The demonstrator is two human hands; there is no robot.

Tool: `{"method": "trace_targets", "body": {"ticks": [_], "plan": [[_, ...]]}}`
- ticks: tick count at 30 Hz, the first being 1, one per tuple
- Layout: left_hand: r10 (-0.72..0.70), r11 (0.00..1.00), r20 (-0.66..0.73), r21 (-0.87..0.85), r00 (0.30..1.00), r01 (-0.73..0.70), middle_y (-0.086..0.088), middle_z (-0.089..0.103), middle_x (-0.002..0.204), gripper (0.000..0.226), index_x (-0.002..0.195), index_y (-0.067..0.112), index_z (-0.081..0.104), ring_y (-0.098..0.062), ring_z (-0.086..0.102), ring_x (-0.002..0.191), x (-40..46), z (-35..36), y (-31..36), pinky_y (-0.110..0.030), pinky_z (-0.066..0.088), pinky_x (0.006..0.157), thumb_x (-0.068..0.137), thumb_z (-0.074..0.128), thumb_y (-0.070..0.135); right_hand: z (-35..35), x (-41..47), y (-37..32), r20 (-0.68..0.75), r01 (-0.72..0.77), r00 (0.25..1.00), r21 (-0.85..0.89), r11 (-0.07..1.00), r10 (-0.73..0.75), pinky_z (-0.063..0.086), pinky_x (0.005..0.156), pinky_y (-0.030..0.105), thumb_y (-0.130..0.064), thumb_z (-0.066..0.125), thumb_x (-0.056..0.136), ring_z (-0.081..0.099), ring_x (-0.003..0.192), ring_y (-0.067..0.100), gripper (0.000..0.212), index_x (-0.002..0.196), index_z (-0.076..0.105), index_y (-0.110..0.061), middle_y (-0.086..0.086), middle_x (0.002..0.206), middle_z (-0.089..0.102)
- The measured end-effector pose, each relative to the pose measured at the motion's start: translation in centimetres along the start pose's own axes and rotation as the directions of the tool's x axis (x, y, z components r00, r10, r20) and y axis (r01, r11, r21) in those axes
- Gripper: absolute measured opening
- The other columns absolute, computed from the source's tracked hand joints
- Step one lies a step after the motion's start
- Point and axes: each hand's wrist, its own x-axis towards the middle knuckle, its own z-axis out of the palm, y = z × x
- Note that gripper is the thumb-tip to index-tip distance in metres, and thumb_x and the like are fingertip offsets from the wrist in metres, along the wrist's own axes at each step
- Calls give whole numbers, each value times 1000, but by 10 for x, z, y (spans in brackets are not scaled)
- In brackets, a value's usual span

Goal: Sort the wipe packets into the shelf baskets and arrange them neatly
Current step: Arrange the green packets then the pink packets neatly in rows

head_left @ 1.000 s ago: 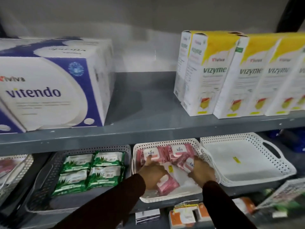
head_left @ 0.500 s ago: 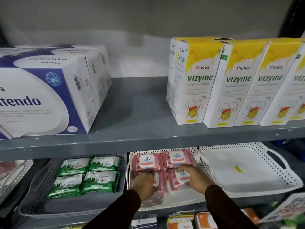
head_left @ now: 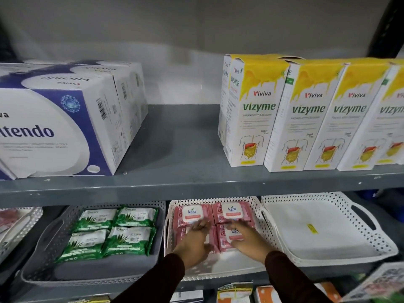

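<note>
Several pink wipe packets lie in a two-by-two block in the middle white basket [head_left: 258, 207] on the lower shelf. The back pair, left [head_left: 192, 213] and right [head_left: 232, 212], is uncovered. My left hand [head_left: 194, 243] lies flat, fingers spread, on the front left packet [head_left: 181, 235]. My right hand [head_left: 247, 241] rests the same way on the front right packet [head_left: 227, 239]. Neither hand grips anything. Several green wipe packets [head_left: 113, 230] sit in a neat block in the grey basket [head_left: 43, 254] to the left.
A white handled basket [head_left: 306, 243] to the right holds only a small yellow tag. The grey shelf edge [head_left: 196, 186] hangs just above the baskets, with blue-white boxes [head_left: 54, 127] and yellow Vizyme cartons [head_left: 306, 114] on it. Another basket [head_left: 19, 221] shows at far left, boxes [head_left: 236, 294] below.
The front pink packets were loose and skewed a second ago; both hands slid them back against the rear pair and now lie flat on them. The camera has also tilted slightly.
</note>
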Motion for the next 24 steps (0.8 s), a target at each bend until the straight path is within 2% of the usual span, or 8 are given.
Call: {"method": "trace_targets", "body": {"ticks": [3,7,10,14,17,20,22,24], "plan": [[62,992,-123,114,990,-48,3,3,160,61,153,20,11,-19,-5,147,6,1,-1,-39,7,120,100,40,31,5,10,-2,-190,79,975,-180,980,-114,35,120,37,-21,51,98,39,144,15,42,138,52,-36,-10,154,40],[-168,929,-82,320,982,186,-6,-19,158,62,151,13,-11,-30,-21,143,28,16,-32,-49,-10,117,104,20,40,15,46,13,-201,-16,973,-548,836,-113,-6,122,49,-40,34,103,-6,155,29,54,156,23,-33,-1,168,5],[-238,911,-41,337,971,237,-5,-20,158,62,151,13,-12,-30,-20,144,37,23,-36,-48,-21,111,104,12,44,19,55,20,-148,-56,989,-548,834,-31,-8,122,49,-46,22,104,-13,153,24,59,159,5,-33,-2,168,-7],[-204,907,-89,356,975,222,-3,-21,158,62,150,14,-15,-30,-22,143,40,25,-34,-45,-27,105,103,10,44,16,56,23,-174,-85,985,-564,821,-18,-5,123,50,-49,17,104,-22,147,17,60,159,1,-34,-5,167,-11],[-229,914,-37,336,973,228,-4,-16,160,62,152,13,-10,-30,-18,145,45,23,-30,-47,-17,114,104,15,42,14,55,27,-180,-113,984,-563,819,12,-4,124,52,-52,15,103,-19,152,19,60,159,-1,-36,-7,167,-13],[-191,908,-10,378,982,180,-6,8,163,59,153,8,10,-31,0,147,45,-1,-23,-50,2,119,105,27,38,8,54,16,-160,-170,983,-614,770,90,-8,123,54,-52,19,103,-16,154,23,63,159,-3,-33,-4,168,-12],[-126,926,-113,343,986,158,-8,23,159,54,150,8,24,-27,8,147,34,-25,-34,-45,3,120,104,33,34,19,56,-12,-186,-188,978,-616,765,90,-8,123,55,-47,26,104,-12,155,24,65,160,-1,-28,1,168,-8],[-63,958,-250,257,966,129,-10,35,154,50,147,9,33,-26,19,145,12,-50,-54,-40,8,120,102,38,29,44,50,-47,-316,-110,944,-584,805,-101,4,123,54,-38,33,104,8,155,28,58,158,22,-23,5,167,14]]}}
